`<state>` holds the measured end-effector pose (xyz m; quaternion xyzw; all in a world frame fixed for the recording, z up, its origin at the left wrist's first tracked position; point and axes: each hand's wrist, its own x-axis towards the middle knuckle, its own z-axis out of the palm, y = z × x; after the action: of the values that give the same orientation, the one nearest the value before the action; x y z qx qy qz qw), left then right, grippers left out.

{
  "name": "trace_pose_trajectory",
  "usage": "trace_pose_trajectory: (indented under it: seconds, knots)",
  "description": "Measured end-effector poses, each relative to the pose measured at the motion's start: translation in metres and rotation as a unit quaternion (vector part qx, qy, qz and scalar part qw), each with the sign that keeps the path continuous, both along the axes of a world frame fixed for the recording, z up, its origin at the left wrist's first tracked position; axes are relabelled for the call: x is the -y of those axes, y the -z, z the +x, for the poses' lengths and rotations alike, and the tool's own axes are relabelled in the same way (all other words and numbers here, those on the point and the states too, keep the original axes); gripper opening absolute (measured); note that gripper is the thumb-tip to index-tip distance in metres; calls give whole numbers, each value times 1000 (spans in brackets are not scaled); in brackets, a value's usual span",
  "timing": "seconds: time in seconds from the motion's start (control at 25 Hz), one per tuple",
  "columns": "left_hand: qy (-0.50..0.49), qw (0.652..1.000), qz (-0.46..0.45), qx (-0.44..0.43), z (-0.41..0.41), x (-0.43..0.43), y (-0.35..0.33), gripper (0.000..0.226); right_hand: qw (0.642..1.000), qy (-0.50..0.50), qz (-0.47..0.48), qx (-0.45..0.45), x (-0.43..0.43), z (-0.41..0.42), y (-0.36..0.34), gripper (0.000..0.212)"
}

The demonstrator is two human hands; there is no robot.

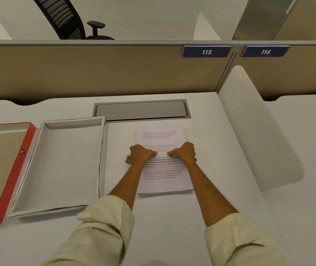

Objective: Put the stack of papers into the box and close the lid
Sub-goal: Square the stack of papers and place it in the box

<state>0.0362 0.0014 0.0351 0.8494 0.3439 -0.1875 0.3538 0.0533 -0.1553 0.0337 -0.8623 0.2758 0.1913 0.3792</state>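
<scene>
A stack of printed white papers [161, 181] lies flat on the white desk, right of centre. My left hand [140, 153] rests as a loose fist on the stack's left edge. My right hand [185, 152] is a loose fist on the right half of the top sheet. Both thumbs press down on the paper; neither hand lifts it. An open white box [38, 189], with nothing inside, sits to the left of the stack. Its red lid [21, 162] lies upside down further left, brown inside showing, partly cut off by the frame.
A grey cable hatch [140, 111] is set into the desk behind the papers. A tan partition [95, 73] with number plates 113 and 114 closes the back. A white curved divider [257, 131] stands at the right. An office chair [70, 18] is beyond the partition.
</scene>
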Motion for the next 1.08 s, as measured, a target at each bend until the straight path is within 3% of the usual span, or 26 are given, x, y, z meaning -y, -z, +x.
trace_pose_trajectory:
  seconds: [0.2,0.36,0.6,0.72,0.84,1.08]
  knots:
    - [-21,999,-33,24,1,-4,3,72,1000,-12,20,1,2,0,-2,62]
    - [-40,991,-109,60,-5,-6,1,73,1000,-9,19,-2,-1,-1,-3,71]
    - [-44,982,-127,132,-11,-6,-2,68,999,-1,7,39,-7,-6,-13,79]
    - [-67,969,-123,204,-15,-4,-12,65,995,2,-21,97,-9,-5,-28,76]
    - [-92,942,-120,298,-23,3,-27,64,977,7,-25,212,-8,-10,-44,72]
    - [-117,860,-210,451,-51,13,-36,54,902,84,157,392,-11,-44,-47,66]
